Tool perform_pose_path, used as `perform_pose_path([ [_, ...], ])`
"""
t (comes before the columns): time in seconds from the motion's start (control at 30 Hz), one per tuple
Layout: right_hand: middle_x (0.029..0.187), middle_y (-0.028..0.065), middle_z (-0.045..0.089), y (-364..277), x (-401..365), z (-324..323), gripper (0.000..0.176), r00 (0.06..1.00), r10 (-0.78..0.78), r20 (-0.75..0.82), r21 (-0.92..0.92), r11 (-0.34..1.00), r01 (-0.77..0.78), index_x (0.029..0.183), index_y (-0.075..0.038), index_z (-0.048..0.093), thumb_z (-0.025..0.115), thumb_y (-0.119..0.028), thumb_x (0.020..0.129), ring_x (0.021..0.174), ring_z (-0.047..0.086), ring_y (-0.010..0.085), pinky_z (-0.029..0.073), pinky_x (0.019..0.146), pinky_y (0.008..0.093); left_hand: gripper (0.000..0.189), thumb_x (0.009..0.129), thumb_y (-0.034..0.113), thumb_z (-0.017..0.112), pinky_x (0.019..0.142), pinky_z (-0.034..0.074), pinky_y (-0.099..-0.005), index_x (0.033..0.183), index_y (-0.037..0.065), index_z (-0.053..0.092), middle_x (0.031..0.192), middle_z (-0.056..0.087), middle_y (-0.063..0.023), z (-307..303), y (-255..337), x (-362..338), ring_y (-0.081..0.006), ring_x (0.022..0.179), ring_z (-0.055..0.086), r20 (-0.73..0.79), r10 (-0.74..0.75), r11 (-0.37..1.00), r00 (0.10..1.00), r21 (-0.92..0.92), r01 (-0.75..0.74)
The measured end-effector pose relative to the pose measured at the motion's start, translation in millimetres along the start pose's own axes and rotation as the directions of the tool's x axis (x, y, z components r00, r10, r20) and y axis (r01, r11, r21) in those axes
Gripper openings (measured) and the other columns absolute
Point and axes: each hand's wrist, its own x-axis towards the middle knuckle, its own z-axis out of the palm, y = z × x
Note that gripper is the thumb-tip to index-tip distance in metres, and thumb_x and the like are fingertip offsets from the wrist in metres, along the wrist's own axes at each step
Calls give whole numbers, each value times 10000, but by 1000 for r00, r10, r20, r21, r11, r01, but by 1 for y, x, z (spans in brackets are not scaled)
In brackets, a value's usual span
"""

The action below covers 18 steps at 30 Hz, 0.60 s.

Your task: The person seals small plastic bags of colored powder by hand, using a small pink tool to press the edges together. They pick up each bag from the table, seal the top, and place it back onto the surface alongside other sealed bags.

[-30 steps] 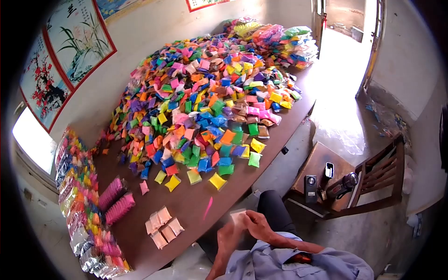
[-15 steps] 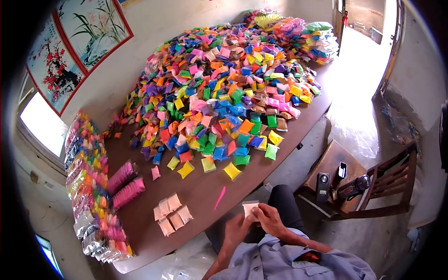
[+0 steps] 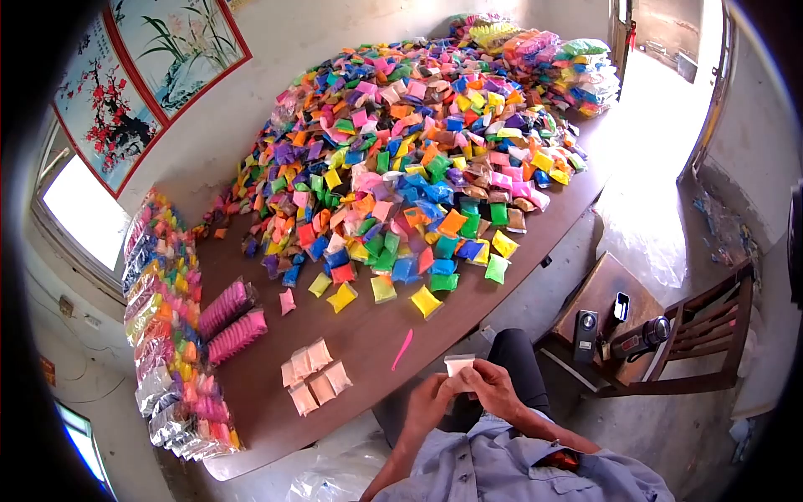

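Observation:
Just past the near edge of the brown table, over my lap, my left hand (image 3: 429, 403) and my right hand (image 3: 493, 387) meet around a small pale packet (image 3: 459, 363). Fingers of both are closed on its lower part, and its top edge sticks up between them. On the table to the left lie several pale peach packets (image 3: 321, 387) in two short rows. A thin pink strip (image 3: 402, 350) rests between those rows and my hands. Beyond it, single yellow packets (image 3: 426, 302) lie at the front of a large heap of coloured packets (image 3: 393, 167).
Two bags of pink packets (image 3: 237, 337) lie left, beside a long stack of filled bags (image 3: 171, 335). At the right, a small wooden table (image 3: 615, 280) holds a dark device (image 3: 585, 336) and a flask (image 3: 640, 337), near a wooden chair (image 3: 707, 339).
The whole view has shifted slightly, so the table and heap appear further right. Both hands stay together on the pale packet, with the fingers slightly moved.

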Motion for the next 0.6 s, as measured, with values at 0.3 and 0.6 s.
perform_pose_path([
  [0.3,890,-12,634,3,-2,5,254,999,31,-11,25,999,-31,1118,-10,709,585,-231,1103,764,545,47,455,649,201,313,1003,297,706,669,532,-312,1084,-4,728,859,751,-81,0,-5,-2,-131,722,652,-69,94,990,993,116,-85],
  [0.6,856,1,637,0,-2,0,208,1000,7,20,-216,976,-3,1060,8,706,644,-189,1046,771,566,87,481,659,242,288,993,263,732,722,563,-294,1102,-3,733,899,754,-81,-4,-10,0,-124,767,677,-107,10,992,994,-124,-24],
])
